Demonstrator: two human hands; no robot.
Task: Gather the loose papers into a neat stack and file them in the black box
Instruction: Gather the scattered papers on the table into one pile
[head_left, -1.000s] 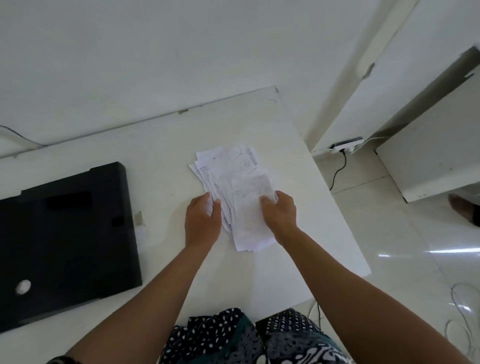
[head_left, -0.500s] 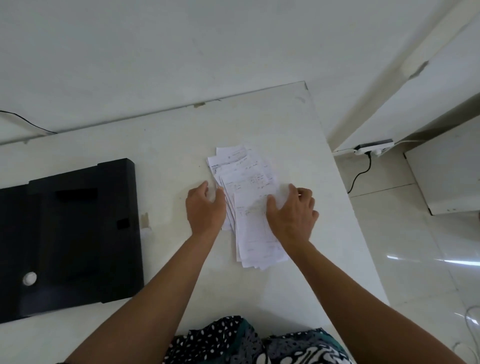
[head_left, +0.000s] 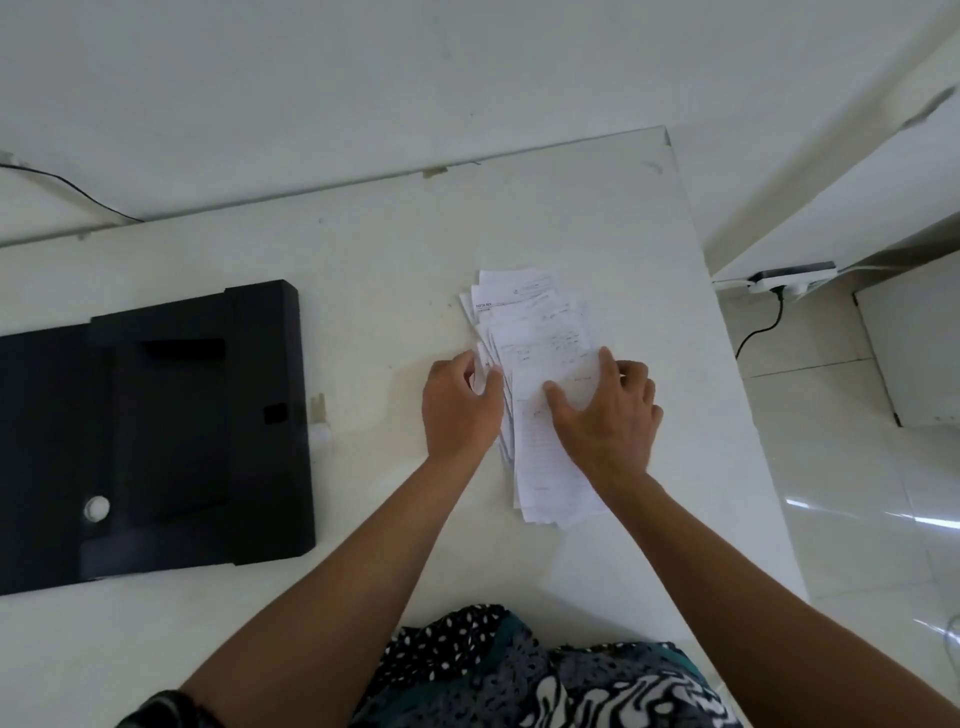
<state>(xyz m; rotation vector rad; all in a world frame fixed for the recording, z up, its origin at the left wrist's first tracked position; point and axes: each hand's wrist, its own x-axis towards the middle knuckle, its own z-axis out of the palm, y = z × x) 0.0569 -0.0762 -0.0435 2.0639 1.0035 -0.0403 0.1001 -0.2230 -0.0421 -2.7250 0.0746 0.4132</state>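
Two hands: both on the papers, forearms reaching in over the table's near edge.
Lap: patterned cloth (head_left: 519, 670), dotted black, white and teal, at the near edge between the arms.
Left hand (head_left: 460, 410): at the left edge of the papers, fingers curled against the sheets' side; whether it pinches them or only pushes, I cannot tell.
Right hand (head_left: 608, 410): lying on top of the papers, thumb spread, fingers bent over their right edge.
Papers (head_left: 540, 332): a rough white pile, sheets fanned and uneven, toward the right edge of the table, well apart from the box.
Box (head_left: 156, 431): black, lying open and flat along the left edge, a small round white piece on its near part.
Table (head_left: 363, 270): white, its far edge against the wall.
Cable (head_left: 67, 184): thin and dark, at the far left edge by the wall.
Power strip (head_left: 792, 274): on the floor past the right edge, black plug in it.
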